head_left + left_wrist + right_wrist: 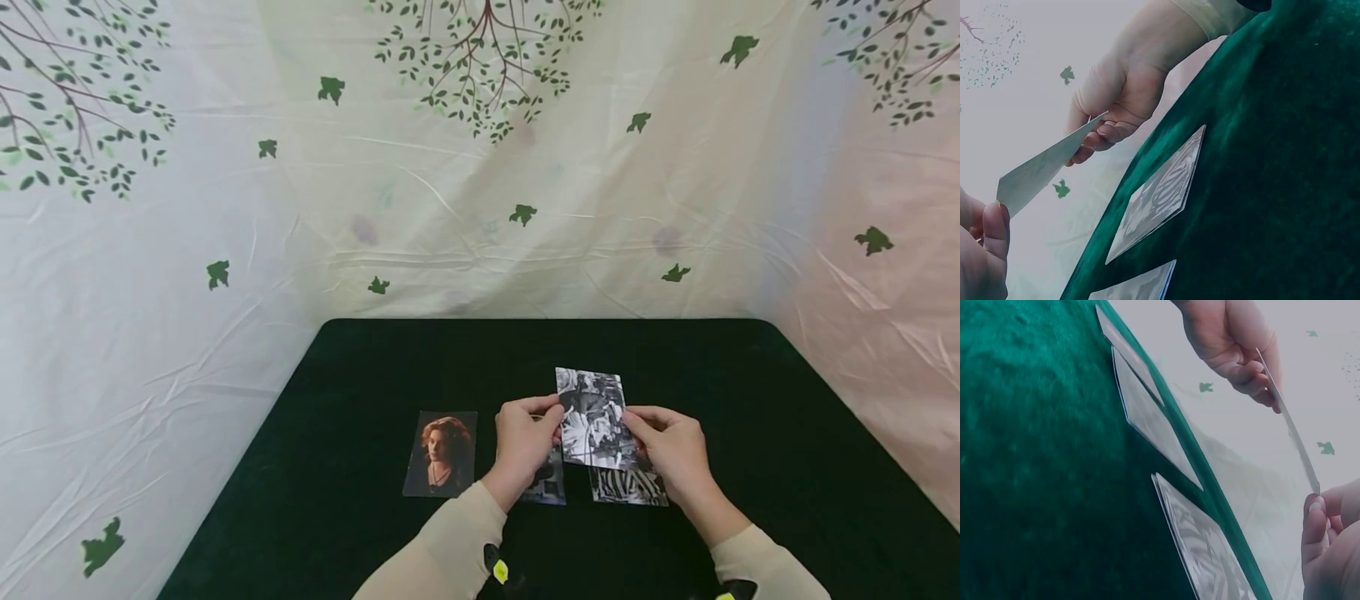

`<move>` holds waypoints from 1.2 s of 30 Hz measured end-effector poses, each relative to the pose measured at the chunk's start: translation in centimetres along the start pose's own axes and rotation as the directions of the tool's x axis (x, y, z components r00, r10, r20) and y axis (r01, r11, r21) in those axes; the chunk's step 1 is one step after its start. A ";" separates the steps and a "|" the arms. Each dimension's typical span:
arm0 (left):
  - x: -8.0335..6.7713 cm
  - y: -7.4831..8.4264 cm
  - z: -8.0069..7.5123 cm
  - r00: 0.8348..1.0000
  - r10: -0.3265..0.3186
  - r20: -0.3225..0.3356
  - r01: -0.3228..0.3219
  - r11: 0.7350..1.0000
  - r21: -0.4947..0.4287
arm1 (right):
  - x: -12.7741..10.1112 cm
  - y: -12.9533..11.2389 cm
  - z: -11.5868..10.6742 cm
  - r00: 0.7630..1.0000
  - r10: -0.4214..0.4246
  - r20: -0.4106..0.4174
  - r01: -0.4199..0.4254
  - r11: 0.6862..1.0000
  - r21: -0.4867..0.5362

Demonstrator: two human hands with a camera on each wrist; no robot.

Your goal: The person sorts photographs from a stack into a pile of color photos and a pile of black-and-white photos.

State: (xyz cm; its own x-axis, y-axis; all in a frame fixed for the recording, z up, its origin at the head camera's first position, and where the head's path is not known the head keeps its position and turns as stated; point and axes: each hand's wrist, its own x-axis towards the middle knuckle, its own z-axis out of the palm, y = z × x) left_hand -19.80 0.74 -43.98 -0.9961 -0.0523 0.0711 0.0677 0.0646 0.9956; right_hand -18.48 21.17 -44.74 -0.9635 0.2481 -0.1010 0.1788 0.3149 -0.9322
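Both hands are up over the green table (pixel 360 375), pinching one black-and-white photo (pixel 592 417) between them. The left hand (pixel 522 442) grips its left edge, thumb on top and fingers curled under. The right hand (pixel 672 450) grips its right edge the same way.

The photo is lifted clear of the table and tilted. The left wrist view shows it edge-on (pixel 1047 165) and well above the cloth, with the right hand (pixel 1124 94) at the far end and the left thumb (pixel 994 228) near the close corner. The right wrist view agrees: the photo is a thin sliver (pixel 1288 422), held by the left hand (pixel 1235 344) at the top and the right hand (pixel 1329 544) at the bottom.

Flat on the table under and around the hands:
- A colour portrait (pixel 441 454) of a red-haired figure, left of the left hand and apart from it.
- A dark card (pixel 547 487), mostly hidden under the left hand. I can't read its print.
- A striped card (pixel 630 486), just below the held photo and partly under the right hand. It also shows in the left wrist view (pixel 1160 194).

The three flat cards sit in a row near the front edge. Both sleeves (pixel 450 550) are cream. Behind the table hangs a pale backdrop (pixel 480 167) printed with green leaves and branches.
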 end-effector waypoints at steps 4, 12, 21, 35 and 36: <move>-0.1 -0.3 0.9 1.000 -0.012 0.018 0.012 1.000 -0.007 | 0.1 0.4 -0.8 1.000 -0.016 -0.005 0.016 0.999 -0.038; -0.4 -1.3 3.0 0.998 -0.043 0.039 0.043 0.999 0.002 | 0.4 1.5 -2.7 0.999 -0.039 0.014 0.040 0.995 -0.093; -0.9 -3.0 4.9 1.000 -0.023 0.019 0.020 0.991 0.134 | 0.8 3.2 -4.1 0.996 -0.040 0.081 0.055 0.980 -0.190; -0.8 -3.9 5.3 0.996 0.046 0.076 -0.077 0.881 0.467 | 1.4 5.0 -4.1 0.989 -0.029 0.142 0.066 0.962 -0.265; -0.8 -4.0 5.3 0.996 0.044 0.076 -0.075 0.881 0.467 | 1.4 5.0 -4.1 0.989 -0.025 0.144 0.063 0.961 -0.268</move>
State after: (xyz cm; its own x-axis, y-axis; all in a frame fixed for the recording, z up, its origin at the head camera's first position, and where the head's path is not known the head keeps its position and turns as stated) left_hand -19.57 5.76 -48.33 -0.9936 0.0263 0.1103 0.1076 0.5260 0.8437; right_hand -18.15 26.82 -48.15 -0.9863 0.1057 -0.1267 0.1644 0.5639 -0.8093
